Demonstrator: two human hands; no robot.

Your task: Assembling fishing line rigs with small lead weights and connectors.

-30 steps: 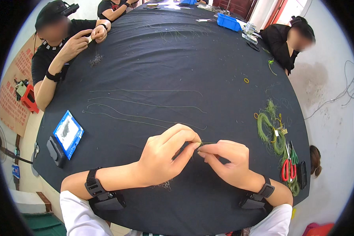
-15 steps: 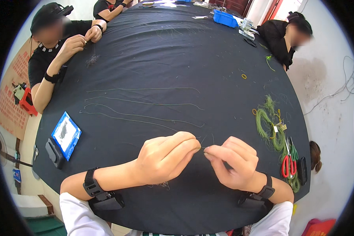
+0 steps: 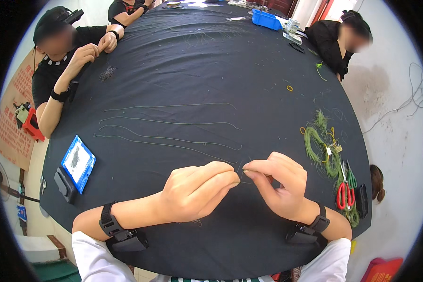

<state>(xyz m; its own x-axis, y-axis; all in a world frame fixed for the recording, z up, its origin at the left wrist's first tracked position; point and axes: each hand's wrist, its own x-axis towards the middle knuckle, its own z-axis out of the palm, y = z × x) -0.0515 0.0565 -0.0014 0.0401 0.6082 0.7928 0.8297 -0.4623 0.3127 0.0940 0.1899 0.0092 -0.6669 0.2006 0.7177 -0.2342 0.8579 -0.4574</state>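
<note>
My left hand (image 3: 199,191) is closed in a pinch over the near middle of the black-covered table. Facing it, my right hand (image 3: 283,184) pinches with thumb and forefinger, a narrow gap from the left fingertips. Fine ends of a thin green thread (image 3: 246,183) show between the two hands; whatever else the fingertips hold is too small to make out. Just beyond the hands, several long green threads (image 3: 174,140) lie side by side across the cloth.
To the right lie a bundle of green threads (image 3: 313,146) and red-handled scissors (image 3: 341,195). A blue-and-white packet (image 3: 79,162) rests at the left by a black device (image 3: 65,184). Other people sit at the far left and far right; a blue bin (image 3: 266,19) stands far back.
My right hand has shifted slightly up and its fingertips now sit higher than the left ones. The left hand has dropped a little, still pinching.
</note>
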